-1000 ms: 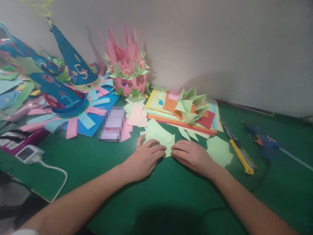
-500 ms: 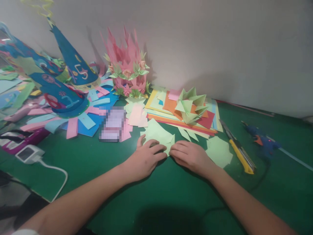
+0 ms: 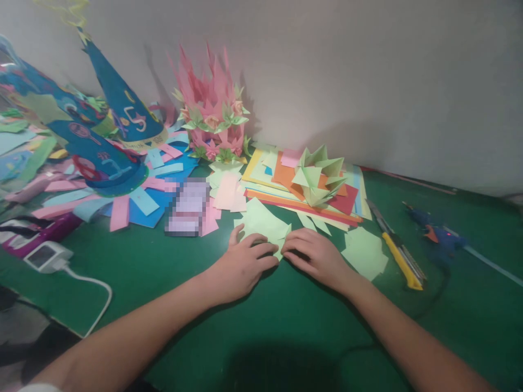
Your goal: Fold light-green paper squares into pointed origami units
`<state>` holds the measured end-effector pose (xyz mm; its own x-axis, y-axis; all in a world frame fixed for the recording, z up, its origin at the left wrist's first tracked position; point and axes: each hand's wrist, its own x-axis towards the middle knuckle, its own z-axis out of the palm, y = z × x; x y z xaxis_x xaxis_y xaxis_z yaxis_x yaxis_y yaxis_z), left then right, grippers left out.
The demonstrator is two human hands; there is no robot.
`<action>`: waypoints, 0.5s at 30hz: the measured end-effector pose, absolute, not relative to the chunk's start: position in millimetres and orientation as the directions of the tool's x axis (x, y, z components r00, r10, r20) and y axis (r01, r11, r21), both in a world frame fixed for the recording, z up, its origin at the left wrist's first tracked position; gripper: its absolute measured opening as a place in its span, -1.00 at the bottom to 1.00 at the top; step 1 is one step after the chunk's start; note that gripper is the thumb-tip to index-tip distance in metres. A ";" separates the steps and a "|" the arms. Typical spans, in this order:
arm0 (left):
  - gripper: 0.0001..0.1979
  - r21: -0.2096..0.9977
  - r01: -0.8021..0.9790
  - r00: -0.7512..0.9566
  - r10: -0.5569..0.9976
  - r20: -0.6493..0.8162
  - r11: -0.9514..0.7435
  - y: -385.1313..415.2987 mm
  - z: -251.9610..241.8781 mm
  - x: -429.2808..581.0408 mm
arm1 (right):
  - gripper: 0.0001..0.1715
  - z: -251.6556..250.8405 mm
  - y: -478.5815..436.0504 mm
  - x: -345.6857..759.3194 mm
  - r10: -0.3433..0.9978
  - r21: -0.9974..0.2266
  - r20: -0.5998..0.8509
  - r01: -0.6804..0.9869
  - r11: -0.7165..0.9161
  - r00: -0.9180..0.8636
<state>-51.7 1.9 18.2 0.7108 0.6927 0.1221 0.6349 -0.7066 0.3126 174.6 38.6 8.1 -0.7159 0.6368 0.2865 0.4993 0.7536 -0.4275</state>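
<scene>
Paper, pale green (image 3: 261,218), is mid-table under your hands; clock positions run from it. Left hand (image 3: 245,267): fingers spread and bent, tips on its near part. Right hand (image 3: 318,256): fingers curled at its right edge. Can't tell if either pinches.

Your most open tabletop (image 3: 269,318) is at 6, between your forearms. Table edge runs at 8, near your left forearm. Tight at 1: paper stack (image 3: 261,171) just behind the sheet. At 3, second green sheet (image 3: 368,256) beside your right wrist, then yellow cutter (image 3: 402,261), then glue gun (image 3: 441,237).

Writing: "5" on far blue cone (image 3: 116,81) at 10; its band lettering is too small to read. Phone (image 3: 188,207), 9–10, is pixelated.
</scene>
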 end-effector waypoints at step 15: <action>-0.75 0.335 0.629 0.704 0.697 0.138 -0.701 -1.5 17.9 -51.2 | -0.92 11.4 36.1 158.8 0.791 -0.534 0.228 0.606 0.590 -0.568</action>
